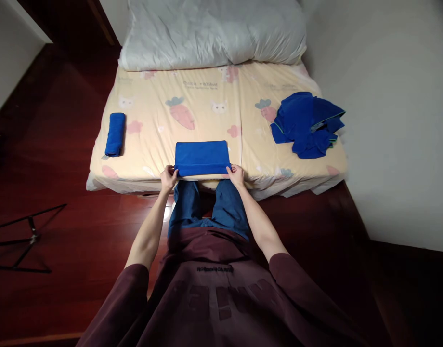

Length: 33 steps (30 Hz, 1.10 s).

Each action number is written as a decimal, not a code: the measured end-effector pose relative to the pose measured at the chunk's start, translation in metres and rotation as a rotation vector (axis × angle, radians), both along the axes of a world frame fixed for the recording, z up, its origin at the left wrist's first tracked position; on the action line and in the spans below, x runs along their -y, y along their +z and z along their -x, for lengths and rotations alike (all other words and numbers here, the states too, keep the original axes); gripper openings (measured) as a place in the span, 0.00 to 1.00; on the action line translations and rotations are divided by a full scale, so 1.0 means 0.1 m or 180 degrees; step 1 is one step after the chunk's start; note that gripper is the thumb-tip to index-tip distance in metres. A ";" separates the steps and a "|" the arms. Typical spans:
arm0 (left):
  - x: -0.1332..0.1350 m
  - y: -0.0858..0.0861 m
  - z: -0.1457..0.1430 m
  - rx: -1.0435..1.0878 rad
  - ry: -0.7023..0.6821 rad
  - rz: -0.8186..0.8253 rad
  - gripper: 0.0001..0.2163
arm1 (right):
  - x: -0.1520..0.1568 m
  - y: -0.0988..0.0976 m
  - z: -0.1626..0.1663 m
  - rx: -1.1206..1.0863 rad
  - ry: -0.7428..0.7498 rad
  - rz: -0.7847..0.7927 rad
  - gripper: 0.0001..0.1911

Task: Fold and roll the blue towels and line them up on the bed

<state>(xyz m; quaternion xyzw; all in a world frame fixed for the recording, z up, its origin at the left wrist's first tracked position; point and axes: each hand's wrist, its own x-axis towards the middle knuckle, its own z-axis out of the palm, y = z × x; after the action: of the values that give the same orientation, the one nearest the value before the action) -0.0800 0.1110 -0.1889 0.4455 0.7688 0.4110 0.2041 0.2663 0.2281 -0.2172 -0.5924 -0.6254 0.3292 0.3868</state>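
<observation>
In front of me a blue towel (201,153) lies folded into a flat rectangle at the near edge of the bed, its near strip turned over. My left hand (168,178) pinches its near left corner, and my right hand (236,175) pinches the near right corner. Off to the left, a rolled blue towel (115,135) rests on the sheet. At the right sits a crumpled pile of blue towels (304,124), some with green edging.
A yellow sheet (207,103) printed with carrots and rabbits covers the bed. Across its far end lies a thick white quilt (210,33). Black tripod legs (30,239) stand on the dark red floor (80,284) at left. A white wall (387,111) borders the right side.
</observation>
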 end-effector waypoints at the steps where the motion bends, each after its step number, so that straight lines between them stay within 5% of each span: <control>1: 0.01 0.01 0.00 -0.0004 -0.0025 0.0006 0.13 | 0.00 -0.01 0.00 -0.0011 -0.0002 -0.0008 0.13; 6: 0.04 0.07 0.01 -0.0205 -0.0149 0.0050 0.15 | 0.04 0.02 0.01 0.0117 0.0053 0.0040 0.13; 10: 0.06 0.19 0.02 -0.0799 -0.0660 -0.0119 0.17 | 0.15 0.19 0.00 0.0491 0.0126 -0.0537 0.18; 17: -0.05 0.24 0.00 -0.1336 -0.2025 0.0132 0.30 | 0.25 0.43 -0.01 0.1425 0.1726 -0.0974 0.25; 22: -0.11 0.13 -0.07 -0.1626 -0.1991 0.0564 0.35 | 0.17 0.38 0.01 0.1743 0.1782 -0.0839 0.28; 33: -0.08 0.19 -0.09 -0.1863 -0.1898 0.0575 0.31 | 0.07 0.32 0.09 0.1893 0.1651 -0.0657 0.32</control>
<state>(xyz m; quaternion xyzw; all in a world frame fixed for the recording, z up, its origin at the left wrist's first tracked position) -0.0713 0.1194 -0.1702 0.7265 0.6647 0.1213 0.1253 0.2573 0.2216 -0.1855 -0.4425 -0.8684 0.1657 0.1506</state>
